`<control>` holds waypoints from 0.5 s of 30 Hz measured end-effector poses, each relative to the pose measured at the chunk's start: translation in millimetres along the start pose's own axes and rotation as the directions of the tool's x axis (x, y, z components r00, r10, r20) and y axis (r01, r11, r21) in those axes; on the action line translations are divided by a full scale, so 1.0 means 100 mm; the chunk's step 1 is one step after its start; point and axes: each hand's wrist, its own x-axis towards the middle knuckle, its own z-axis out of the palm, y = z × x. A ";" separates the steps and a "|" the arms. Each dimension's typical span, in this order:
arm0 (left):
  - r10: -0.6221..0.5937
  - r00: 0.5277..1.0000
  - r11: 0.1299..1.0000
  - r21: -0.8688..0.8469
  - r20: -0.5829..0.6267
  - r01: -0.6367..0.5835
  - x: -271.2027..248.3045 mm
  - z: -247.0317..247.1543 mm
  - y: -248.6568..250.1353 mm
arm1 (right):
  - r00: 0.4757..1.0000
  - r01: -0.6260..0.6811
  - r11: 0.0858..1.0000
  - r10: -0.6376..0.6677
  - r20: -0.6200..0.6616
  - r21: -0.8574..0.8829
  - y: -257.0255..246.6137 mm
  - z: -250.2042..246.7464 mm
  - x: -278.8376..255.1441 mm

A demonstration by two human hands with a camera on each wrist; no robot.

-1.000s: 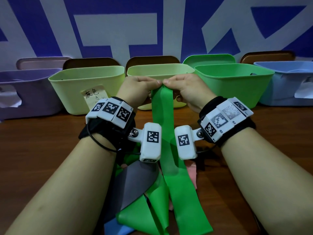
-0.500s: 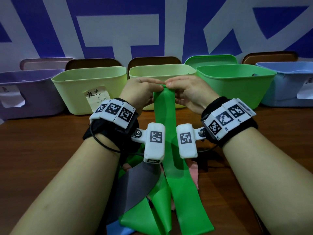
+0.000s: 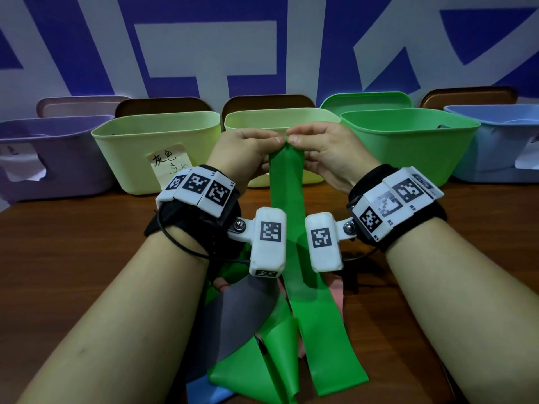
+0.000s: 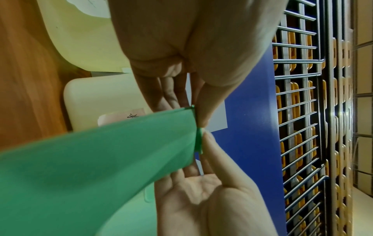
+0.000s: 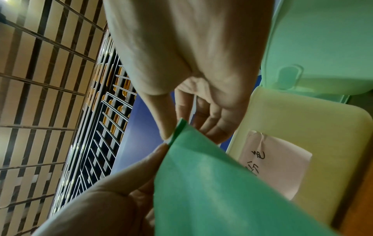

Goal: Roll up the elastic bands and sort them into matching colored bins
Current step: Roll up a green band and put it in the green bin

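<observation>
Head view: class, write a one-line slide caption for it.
Left hand and right hand pinch the top end of a long green elastic band before pastel plastic bins.

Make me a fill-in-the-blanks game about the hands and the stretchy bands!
1. Both hands, left hand and right hand, pinch the top end of a ____ band.
2. Under the left forearm on the table lies a flat ____ band.
3. The bright green bin stands to the ____ of the hands.

Missing words: green; grey; right
</observation>
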 end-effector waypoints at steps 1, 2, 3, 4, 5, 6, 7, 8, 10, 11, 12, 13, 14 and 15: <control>-0.001 1.000 1.000 0.004 0.004 0.001 0.00 -0.01 0.00 | 1.000 -0.012 1.000 0.012 0.008 -0.002 0.01 0.00 0.00; -0.001 1.000 1.000 0.015 0.010 0.001 0.00 -0.01 0.00 | 1.000 -0.020 1.000 0.020 0.010 -0.017 0.01 0.00 -0.01; 0.001 1.000 1.000 0.025 0.017 -0.001 0.00 -0.01 0.00 | 1.000 -0.023 0.999 0.024 0.007 -0.037 0.02 0.00 -0.01; 0.004 1.000 1.000 0.029 0.021 -0.005 0.00 -0.01 0.00 | 1.000 -0.020 0.998 0.020 0.001 -0.053 0.02 0.00 -0.01; 0.006 1.000 1.000 0.026 0.023 -0.006 -0.01 -0.01 -0.01 | 1.000 -0.015 0.998 0.014 -0.004 -0.060 0.02 -0.01 -0.01; 0.007 1.000 1.000 0.018 0.024 -0.007 -0.01 0.00 0.00 | 1.000 -0.009 0.998 0.008 -0.011 -0.060 0.03 -0.01 0.00; 0.008 1.000 1.000 0.009 0.023 -0.009 -0.01 0.00 0.00 | 1.000 -0.001 0.998 0.000 -0.016 -0.057 0.03 -0.01 0.00; 0.010 1.000 1.000 0.001 0.022 -0.010 -0.02 0.01 0.00 | 1.000 0.011 0.998 -0.012 -0.020 -0.057 0.03 -0.01 0.01; -0.001 1.000 1.000 -0.017 0.025 0.001 -0.02 0.01 0.01 | 0.999 0.034 0.998 -0.035 -0.027 -0.055 0.04 -0.01 0.03; -0.008 1.000 1.000 -0.019 0.030 0.009 -0.02 0.02 0.00 | 0.999 0.040 0.998 -0.041 -0.031 -0.052 0.04 -0.01 0.03; -0.010 0.999 1.000 -0.013 0.034 0.011 -0.02 0.02 0.00 | 0.999 0.041 0.998 -0.043 -0.033 -0.050 0.04 -0.01 0.03; -0.007 0.999 1.000 -0.002 0.032 0.007 -0.01 0.02 0.00 | 0.999 0.040 0.998 -0.042 -0.033 -0.051 0.04 -0.01 0.03; -0.001 1.000 1.000 0.005 0.027 0.001 -0.01 0.02 -0.01 | 0.999 0.039 0.998 -0.041 -0.032 -0.055 0.04 -0.01 0.03; 0.005 1.000 1.000 0.006 0.022 -0.005 0.00 0.01 -0.01 | 0.999 0.038 0.998 -0.040 -0.029 -0.056 0.04 -0.01 0.03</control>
